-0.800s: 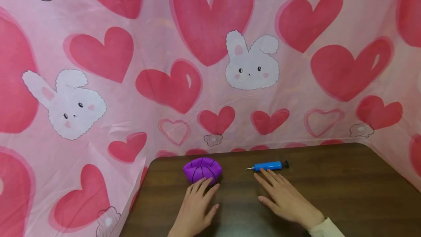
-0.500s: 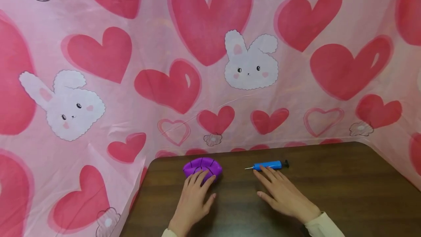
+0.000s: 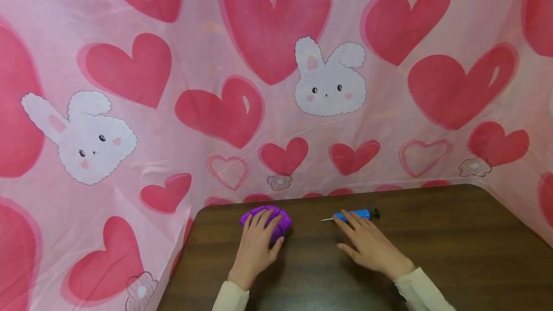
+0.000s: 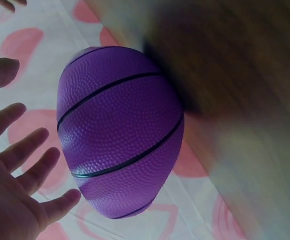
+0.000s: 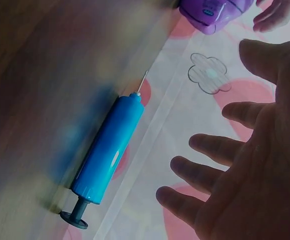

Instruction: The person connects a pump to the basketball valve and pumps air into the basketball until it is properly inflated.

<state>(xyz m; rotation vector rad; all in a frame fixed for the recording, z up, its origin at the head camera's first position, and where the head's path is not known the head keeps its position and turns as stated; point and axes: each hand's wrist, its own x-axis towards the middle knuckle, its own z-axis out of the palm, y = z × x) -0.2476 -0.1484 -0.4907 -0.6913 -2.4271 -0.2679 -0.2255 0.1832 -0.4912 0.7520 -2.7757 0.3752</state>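
One brown table (image 3: 453, 244) bears ball (image 4: 120, 130) and pump (image 5: 110, 147), heart-printed cloth (image 3: 278, 114) behind

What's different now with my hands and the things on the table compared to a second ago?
Your left hand has moved forward over the purple ball, and your right hand slightly forward over the blue pump. Neither hand has taken hold of anything. The ball and pump lie where they were.
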